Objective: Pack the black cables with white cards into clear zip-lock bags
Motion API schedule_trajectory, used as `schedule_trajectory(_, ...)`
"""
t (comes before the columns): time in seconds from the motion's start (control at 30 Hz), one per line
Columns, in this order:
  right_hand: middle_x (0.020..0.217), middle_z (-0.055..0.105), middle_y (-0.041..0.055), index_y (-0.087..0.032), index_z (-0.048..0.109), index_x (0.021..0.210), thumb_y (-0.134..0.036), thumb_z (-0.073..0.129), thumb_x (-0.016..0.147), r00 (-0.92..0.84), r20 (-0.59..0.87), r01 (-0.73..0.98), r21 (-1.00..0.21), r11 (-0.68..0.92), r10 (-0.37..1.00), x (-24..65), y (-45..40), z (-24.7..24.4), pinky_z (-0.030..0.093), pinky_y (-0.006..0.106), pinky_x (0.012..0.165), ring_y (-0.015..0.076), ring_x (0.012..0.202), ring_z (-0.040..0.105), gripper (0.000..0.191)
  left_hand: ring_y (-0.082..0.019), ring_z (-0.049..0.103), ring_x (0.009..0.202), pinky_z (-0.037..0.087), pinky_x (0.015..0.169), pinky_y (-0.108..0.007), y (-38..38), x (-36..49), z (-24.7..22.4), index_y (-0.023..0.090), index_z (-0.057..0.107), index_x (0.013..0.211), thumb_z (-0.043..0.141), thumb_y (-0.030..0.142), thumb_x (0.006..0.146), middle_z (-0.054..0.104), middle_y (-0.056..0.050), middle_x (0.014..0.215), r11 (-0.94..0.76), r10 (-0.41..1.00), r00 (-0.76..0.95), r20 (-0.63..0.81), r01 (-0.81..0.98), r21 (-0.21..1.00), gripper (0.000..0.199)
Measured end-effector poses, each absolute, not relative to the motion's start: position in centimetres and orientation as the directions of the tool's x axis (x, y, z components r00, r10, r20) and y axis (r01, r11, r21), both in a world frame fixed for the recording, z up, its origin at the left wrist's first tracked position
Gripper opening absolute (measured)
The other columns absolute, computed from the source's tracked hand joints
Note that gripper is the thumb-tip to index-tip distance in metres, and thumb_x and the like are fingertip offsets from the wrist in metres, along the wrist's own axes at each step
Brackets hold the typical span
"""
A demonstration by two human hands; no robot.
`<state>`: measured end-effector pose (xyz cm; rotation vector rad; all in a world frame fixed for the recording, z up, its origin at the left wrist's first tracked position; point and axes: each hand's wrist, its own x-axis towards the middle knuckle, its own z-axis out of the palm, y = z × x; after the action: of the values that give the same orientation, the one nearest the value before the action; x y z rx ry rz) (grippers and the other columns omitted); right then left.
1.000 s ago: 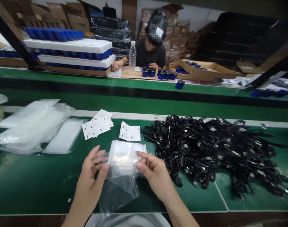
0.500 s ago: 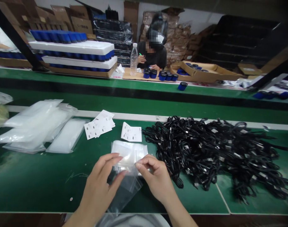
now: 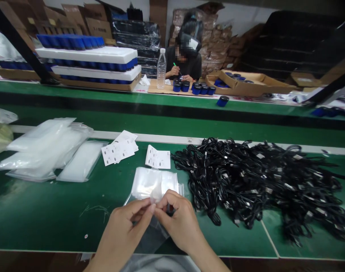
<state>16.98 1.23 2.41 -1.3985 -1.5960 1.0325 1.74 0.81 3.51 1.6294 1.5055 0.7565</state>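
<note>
Both hands meet close to the table's front edge, pinching the rim of a clear plastic bag [image 3: 154, 238] that hangs down below them. My left hand [image 3: 127, 223] has thumb and forefinger closed on the film, and my right hand [image 3: 176, 217] grips it right beside, fingertips nearly touching. Just beyond the fingers lies a stack of clear plastic bags [image 3: 148, 181]. Behind that stack are a folded printed leaflet [image 3: 159, 158] and, further left, several overlapping leaflets [image 3: 120, 151]. A large heap of bundled black cables [image 3: 232, 181] spreads to the right of my right hand.
Packs of whitish plastic bags [image 3: 47, 147] lie at left on the green table [image 3: 61, 215]. Across a raised ledge, a person [image 3: 186, 56] holds a green pen near blue jars [image 3: 199, 88], a plastic bottle [image 3: 161, 70], foam trays [image 3: 87, 54] and an open carton [image 3: 249, 85].
My left hand has moved right and closed its fingers onto the bag beside my right hand. My right hand has shifted slightly left and lower.
</note>
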Motion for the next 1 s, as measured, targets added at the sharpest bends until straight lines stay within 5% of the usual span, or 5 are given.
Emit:
schedule_trajectory(0.33,0.065,0.057,-0.0043,-0.018,0.061,0.063,-0.012,0.07,0.074,-0.152,-0.026,0.338,-0.941,0.027,0.988,17.7,1.5,2.5,0.038,0.02,0.058,0.0107,0.062,0.053,0.015,-0.021,0.07,0.073,0.056,0.064,-0.025,0.8,2.1,4.4,0.025,0.074,0.089,0.061,0.042,0.076,0.075,0.0,0.079,0.22,0.962,0.084,-0.261,0.334,0.917,0.025)
schedule_trajectory(0.53,0.072,0.058,-0.0015,-0.018,0.059,0.069,-0.008,0.063,0.079,-0.207,0.111,0.429,-0.883,0.192,0.972,17.2,0.9,2.0,0.041,0.022,0.063,0.0141,0.07,0.056,0.014,-0.019,0.066,0.072,0.055,0.066,-0.027,1.6,1.6,4.0,0.019,0.066,0.076,0.05,0.039,0.085,0.068,-0.002,0.073,0.243,0.912,0.239,-0.335,0.343,0.907,0.027)
schedule_trajectory(0.77,0.084,0.061,0.0066,-0.016,0.057,0.092,-0.012,0.046,0.088,-0.143,0.352,0.614,-0.701,0.362,0.925,16.5,0.1,1.8,0.041,0.03,0.068,0.0201,0.075,0.057,0.012,-0.014,0.066,0.061,0.05,0.056,-0.019,1.8,2.2,3.1,0.021,0.066,0.078,0.051,0.033,0.083,0.07,0.001,0.07,-0.046,0.983,0.172,-0.06,0.55,0.834,0.019)
schedule_trajectory(1.0,0.065,0.058,0.0033,-0.018,0.057,0.069,-0.012,0.041,0.088,-0.219,0.385,0.773,-0.492,0.4,0.897,16.3,0.3,1.5,0.033,0.029,0.059,0.0174,0.059,0.052,0.025,-0.011,0.059,0.052,0.045,0.052,-0.018,1.0,2.5,2.8,0.021,0.054,0.063,0.047,0.02,0.08,0.06,0.004,0.058,-0.282,0.959,0.232,0.166,0.696,0.66,0.018)
